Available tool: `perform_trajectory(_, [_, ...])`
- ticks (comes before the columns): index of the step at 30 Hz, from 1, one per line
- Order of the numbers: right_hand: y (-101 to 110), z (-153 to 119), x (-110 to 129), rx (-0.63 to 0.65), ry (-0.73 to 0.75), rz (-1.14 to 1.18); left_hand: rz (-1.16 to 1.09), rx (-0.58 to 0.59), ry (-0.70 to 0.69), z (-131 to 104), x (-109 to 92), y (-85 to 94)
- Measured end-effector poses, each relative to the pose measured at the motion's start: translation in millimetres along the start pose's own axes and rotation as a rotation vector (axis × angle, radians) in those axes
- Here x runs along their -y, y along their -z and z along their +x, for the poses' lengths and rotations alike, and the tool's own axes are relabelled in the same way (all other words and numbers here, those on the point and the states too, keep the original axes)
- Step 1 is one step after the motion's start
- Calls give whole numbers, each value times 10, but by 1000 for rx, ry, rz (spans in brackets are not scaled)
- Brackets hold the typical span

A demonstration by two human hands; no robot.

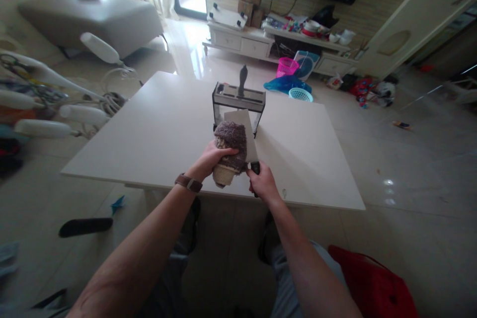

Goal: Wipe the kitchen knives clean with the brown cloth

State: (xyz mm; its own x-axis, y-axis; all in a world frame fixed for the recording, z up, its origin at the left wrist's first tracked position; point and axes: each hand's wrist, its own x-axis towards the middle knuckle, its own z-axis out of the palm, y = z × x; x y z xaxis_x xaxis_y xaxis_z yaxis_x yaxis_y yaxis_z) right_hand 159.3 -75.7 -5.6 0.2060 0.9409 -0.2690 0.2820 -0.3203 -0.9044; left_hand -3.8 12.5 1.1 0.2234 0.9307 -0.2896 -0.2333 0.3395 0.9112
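Observation:
My right hand (pixel 265 183) is wrapped round the black handle of a kitchen knife (pixel 246 131), a cleaver type with a broad pale blade slanting up and left. A folded fuzzy cloth (pixel 231 141), brown-purple with a beige part, is gripped in my left hand (pixel 213 158), thumb across its front. The cloth lies against the blade and hides part of it. Just beyond the blade, a knife rack (pixel 238 93) with dark edges stands on the white table (pixel 167 134). Another black-handled knife (pixel 243 79) sits in the rack's top, handle upward.
White-headed cables and bulbs (pixel 84 114) crowd the table's left side. Behind the table are a blue bag (pixel 283 84), a pink basket (pixel 286 66) and a light blue basket (pixel 300 94) on the floor. A red bag (pixel 368 283) lies at my lower right.

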Motion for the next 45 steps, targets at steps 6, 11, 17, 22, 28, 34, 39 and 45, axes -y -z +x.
perform_trajectory(6, [-34, -39, -19, 60, 42, -110, -320, -101, 61, 38, -1, -54])
perform_trajectory(11, [-76, -39, -91, 90, 90, -174, -324, -202, 29, 82, 75, -50])
perform_trajectory(17, [-105, -23, -118, 99, 67, -161, -278, -230, -4, 123, 138, -34])
perform_trajectory(22, [-127, -19, -110, 99, 36, -179, -269, -254, 10, 135, 146, -45])
perform_trajectory(28, [-118, -19, -121, 84, 15, -209, -256, -279, 28, 128, 188, -74])
perform_trajectory(34, [-101, -38, -98, 92, -47, -237, -282, -304, 106, 85, 213, -131])
perform_trajectory(39, [-97, -37, -100, 89, -64, -240, -292, -321, 155, 66, 202, -167])
perform_trajectory(45, [-105, -47, -94, 78, -50, -256, -302, -325, 154, 61, 197, -175])
